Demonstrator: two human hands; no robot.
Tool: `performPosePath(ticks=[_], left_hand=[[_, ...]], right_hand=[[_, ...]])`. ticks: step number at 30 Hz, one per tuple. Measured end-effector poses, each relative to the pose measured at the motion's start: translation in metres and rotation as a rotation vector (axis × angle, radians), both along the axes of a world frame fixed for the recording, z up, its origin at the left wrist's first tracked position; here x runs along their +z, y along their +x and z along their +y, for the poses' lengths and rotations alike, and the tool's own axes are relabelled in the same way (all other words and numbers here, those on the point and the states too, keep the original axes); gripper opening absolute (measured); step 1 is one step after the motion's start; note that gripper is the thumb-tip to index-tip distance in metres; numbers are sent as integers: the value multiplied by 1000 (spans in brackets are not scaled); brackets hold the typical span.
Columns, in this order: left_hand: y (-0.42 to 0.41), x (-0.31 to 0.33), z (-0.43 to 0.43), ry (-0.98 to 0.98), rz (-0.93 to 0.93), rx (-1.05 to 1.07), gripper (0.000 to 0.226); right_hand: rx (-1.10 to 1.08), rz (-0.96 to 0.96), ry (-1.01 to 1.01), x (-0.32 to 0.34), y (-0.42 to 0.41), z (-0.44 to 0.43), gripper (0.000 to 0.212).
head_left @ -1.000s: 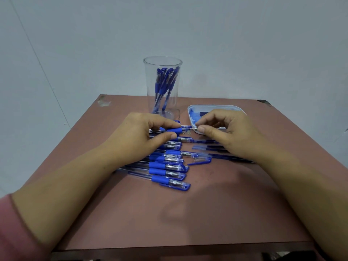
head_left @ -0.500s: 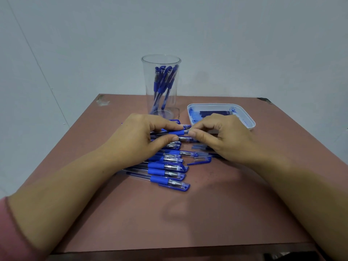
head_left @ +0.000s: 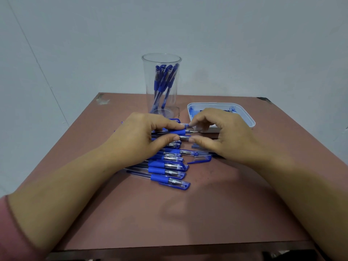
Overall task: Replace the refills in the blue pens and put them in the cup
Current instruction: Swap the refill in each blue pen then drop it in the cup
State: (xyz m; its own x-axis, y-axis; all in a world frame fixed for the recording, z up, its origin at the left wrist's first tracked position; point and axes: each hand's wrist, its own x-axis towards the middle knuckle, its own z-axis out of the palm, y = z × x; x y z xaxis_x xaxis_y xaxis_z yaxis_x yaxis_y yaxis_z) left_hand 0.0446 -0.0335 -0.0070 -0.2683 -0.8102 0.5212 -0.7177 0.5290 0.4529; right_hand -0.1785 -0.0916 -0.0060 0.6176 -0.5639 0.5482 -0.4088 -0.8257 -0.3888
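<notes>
A person's two bare forearms reach forward over a reddish-brown table (head_left: 188,213), seen from a camera on the head looking down. The left hand (head_left: 139,140) is curled around a blue pen (head_left: 178,132), pinching its blue rubber grip between thumb and forefinger so the uncapped metal tip points to the right. The right hand (head_left: 222,136) is bent close to that tip, its forefinger and thumb drawn towards each other just beside the point; whether they actually hold anything cannot be told. Below and between the hands lies a loose row of capped blue pens (head_left: 169,172), side by side on the table, caps pointing right. A single loose pen cap (head_left: 200,159) lies just right of that row. At the far side of the table stands a tall clear plastic cup (head_left: 162,85), upright, with several blue pens leaning inside it. To the right of the cup, partly hidden behind the right hand, sits a shallow white tray (head_left: 244,117) holding dark blue refills, too blurred to count. A pink sleeve (head_left: 11,228) shows at the lower left edge
</notes>
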Motion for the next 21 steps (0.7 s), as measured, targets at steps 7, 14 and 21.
performPosePath(ticks=[7,14,21], left_hand=[[2,0,-1,-3,-17,-3,32],[2,0,0,3,-2,-5,27],[2,-1,0,0,-3,-17,27]], right_hand=[[-6,23,38,0,-1,0,20],[-31,65,7,-1,1,-1,27],[-19,35,27,0,3,1,17]])
